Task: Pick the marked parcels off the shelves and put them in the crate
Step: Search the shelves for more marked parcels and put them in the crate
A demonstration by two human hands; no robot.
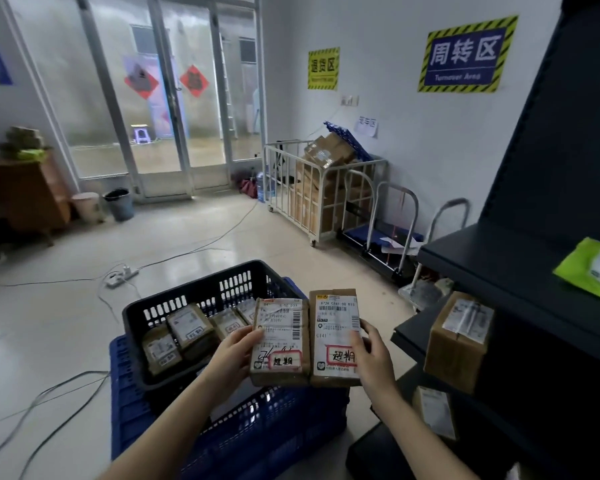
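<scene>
My left hand (236, 351) is gripping one marked parcel (281, 341) by its left edge, and my right hand (374, 355) is gripping a second parcel (335, 327) by its right edge, the two touching side by side. They are looking stiff, light and tape-slick, so I am favouring firm holds on the long edges. Just beyond my left hand, the black crate (187, 299) is holding several labelled boxes (187, 327) and sitting on a blue crate (129, 393).

Pale walls (395, 140) carry hazard-striped signs (465, 55); glass doors (160, 98) let grey daylight onto a glossy floor (174, 223) crossed by cables (219, 237), wooden cabinet (25, 192) at left.
</scene>
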